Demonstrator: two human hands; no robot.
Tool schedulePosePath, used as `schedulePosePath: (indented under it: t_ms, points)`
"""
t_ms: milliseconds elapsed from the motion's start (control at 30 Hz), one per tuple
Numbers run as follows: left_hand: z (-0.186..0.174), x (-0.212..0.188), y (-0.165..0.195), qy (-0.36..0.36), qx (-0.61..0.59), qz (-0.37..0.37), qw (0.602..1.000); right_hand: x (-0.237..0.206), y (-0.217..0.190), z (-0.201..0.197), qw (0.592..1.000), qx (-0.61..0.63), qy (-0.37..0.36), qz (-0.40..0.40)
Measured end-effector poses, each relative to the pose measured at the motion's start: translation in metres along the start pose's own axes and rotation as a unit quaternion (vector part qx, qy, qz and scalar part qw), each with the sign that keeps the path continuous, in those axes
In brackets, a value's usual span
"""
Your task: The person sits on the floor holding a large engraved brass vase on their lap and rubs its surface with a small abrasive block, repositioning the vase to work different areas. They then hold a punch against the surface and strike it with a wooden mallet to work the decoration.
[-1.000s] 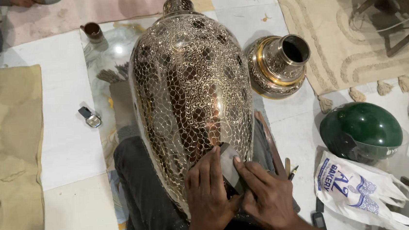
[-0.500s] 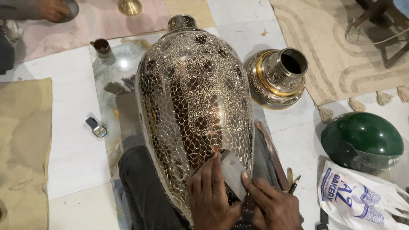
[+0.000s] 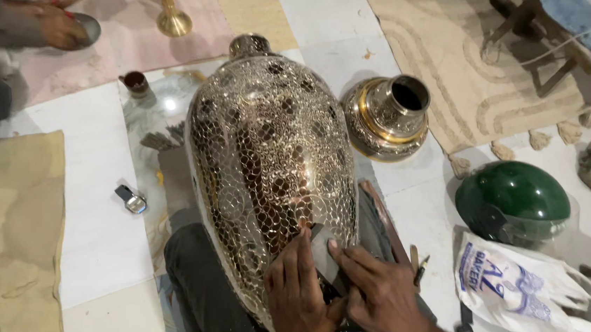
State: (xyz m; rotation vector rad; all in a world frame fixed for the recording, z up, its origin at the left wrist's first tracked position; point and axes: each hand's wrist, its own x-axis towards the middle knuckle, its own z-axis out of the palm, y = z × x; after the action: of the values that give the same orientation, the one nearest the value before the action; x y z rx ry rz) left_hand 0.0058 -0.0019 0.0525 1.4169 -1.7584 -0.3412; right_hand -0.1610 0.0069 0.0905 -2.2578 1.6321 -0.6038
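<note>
Both hands down on the big patterned metal vase (image 3: 271, 168), working a small grey pad (image 3: 323, 255) against its lower side.

The vase lies on its side across the person's lap, neck pointing away. Left hand (image 3: 299, 296) and right hand (image 3: 379, 293) sit side by side, the grip of each clamped on the grey pad, fingertips pressing it onto the metal. Just right of the vase stands a smaller brass pot (image 3: 386, 117); further right, a green helmet (image 3: 513, 201) rests on the floor.
</note>
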Motion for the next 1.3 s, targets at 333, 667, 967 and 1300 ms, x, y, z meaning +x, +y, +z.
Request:
schedulePosePath:
  t_ms: [333,667,967,1300]
  points:
    - [0.006,-0.005,-0.004,-0.009,0.01,-0.002,1.0,0.003,-0.001,0.001,0.999,-0.037,0.016,0.004]
    - [0.009,-0.006,-0.004,0.003,0.017,0.003,1.0,0.006,-0.001,-0.003,0.998,-0.061,-0.001,0.004]
    - [0.004,-0.007,-0.004,-0.016,-0.001,0.004,1.0,-0.004,0.003,0.008,0.991,-0.09,0.076,-0.06]
    - [0.009,-0.012,-0.006,-0.011,0.006,0.002,1.0,0.004,-0.004,0.002,0.993,-0.094,-0.05,0.041]
